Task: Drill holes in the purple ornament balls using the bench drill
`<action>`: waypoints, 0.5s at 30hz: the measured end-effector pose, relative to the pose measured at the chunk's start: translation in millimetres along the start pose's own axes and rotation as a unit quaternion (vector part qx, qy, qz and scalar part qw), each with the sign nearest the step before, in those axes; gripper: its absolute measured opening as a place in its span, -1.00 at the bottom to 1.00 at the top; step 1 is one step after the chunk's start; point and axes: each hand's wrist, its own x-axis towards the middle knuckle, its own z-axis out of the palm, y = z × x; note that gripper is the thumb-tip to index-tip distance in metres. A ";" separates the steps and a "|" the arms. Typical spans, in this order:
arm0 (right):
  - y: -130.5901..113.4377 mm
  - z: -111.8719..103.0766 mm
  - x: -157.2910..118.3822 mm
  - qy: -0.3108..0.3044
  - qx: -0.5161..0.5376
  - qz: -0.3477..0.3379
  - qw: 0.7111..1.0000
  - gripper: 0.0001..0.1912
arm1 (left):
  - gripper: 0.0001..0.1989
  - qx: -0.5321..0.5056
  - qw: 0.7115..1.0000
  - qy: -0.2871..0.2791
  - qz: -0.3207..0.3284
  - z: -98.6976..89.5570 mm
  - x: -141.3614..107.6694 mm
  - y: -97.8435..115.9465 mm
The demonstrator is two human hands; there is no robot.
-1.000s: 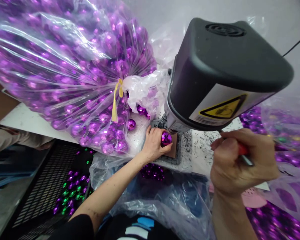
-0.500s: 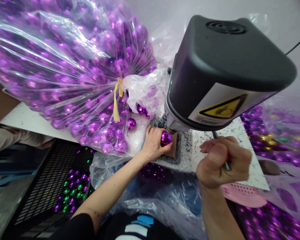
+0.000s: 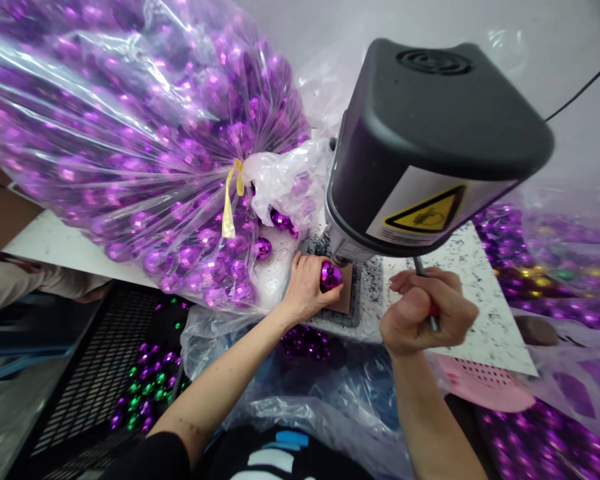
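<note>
Under the black motor housing of a bench drill press, the left hand grips a faceted purple ball, its thumb on the near side and its fingers curled around the far side. The ball sits above a brown pad on the machine's dark grey base, close beneath the metal chuck; whether a bit touches it cannot be told from this angle. The right hand is closed in a fist around a metal lever, with a bit of red showing between the fingers, to the right of the base. A warning label with a yellow triangle faces the wearer from the housing.

Dark shavings are scattered over the base and the white tabletop. On the left, a large clear bag bulges with purple balls, its neck bound by a yellow tie; one loose purple ball lies just beside it. Lower left, a black mesh crate holds small green and purple balls. Clear plastic sheeting drapes below the table's front edge. A pink perforated basket juts out under the right corner, near more purple balls. At the far left, part of another person's pale sleeve shows.
</note>
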 end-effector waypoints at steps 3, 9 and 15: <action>4.1 0.9 -11.1 -0.019 -0.005 -0.001 1.000 -0.87 | -0.63 0.000 1.000 0.000 -0.003 1.7 0.0 -1.2; -4.3 -3.1 -7.5 -0.047 -0.020 0.020 0.999 -0.93 | -0.60 -0.003 1.000 -0.003 -0.004 3.0 -1.0 -1.8; -18.2 -0.9 83.1 -0.069 -0.030 0.155 0.985 -0.67 | -0.58 -0.002 1.000 0.000 0.002 3.6 3.7 -2.8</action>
